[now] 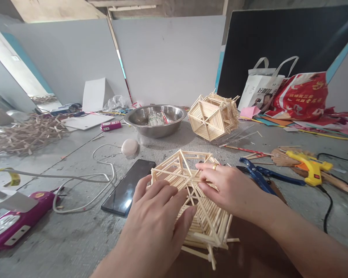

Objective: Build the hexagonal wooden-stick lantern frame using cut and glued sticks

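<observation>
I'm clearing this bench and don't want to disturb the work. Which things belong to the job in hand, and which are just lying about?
In hand: stick frame, under the left hand and right hand; probably its tools, the glue gun and blue cutters.
Lying about: phone, steel bowl, large pink device, red bag, second stick model.
</observation>
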### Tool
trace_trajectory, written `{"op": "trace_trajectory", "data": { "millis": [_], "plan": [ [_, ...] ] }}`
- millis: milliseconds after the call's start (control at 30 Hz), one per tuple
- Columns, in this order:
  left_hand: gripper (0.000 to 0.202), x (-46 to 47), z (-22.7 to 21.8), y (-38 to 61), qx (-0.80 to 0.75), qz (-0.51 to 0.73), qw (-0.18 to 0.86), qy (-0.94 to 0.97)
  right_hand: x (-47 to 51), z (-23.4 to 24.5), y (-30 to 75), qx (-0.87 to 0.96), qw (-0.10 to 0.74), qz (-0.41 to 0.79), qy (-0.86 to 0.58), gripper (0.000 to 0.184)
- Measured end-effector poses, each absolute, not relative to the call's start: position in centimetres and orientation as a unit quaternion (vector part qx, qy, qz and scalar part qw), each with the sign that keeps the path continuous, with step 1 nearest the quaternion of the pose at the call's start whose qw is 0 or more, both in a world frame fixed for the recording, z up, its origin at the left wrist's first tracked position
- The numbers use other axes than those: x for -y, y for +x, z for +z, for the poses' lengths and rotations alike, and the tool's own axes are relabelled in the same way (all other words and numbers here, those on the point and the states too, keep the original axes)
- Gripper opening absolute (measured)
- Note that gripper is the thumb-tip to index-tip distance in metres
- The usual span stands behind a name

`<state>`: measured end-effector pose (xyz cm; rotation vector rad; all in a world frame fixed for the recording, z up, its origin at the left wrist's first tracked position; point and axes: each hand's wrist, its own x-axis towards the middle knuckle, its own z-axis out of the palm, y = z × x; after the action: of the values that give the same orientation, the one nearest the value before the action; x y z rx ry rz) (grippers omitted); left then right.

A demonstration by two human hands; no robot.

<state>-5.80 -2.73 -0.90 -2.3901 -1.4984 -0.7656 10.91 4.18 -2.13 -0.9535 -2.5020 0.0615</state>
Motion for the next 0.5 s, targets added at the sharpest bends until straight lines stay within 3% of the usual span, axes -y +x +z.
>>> {"op": "trace_trajectory", "data": {
  "millis": [500],
  "plan": [
    [0.013,2.73,-0.97,-5.85,0.514,-0.240,0.093,-0.818,-4.33,-2.38,10.92,0.910,0.234,0.013,-0.342,0.017]
  ]
}}
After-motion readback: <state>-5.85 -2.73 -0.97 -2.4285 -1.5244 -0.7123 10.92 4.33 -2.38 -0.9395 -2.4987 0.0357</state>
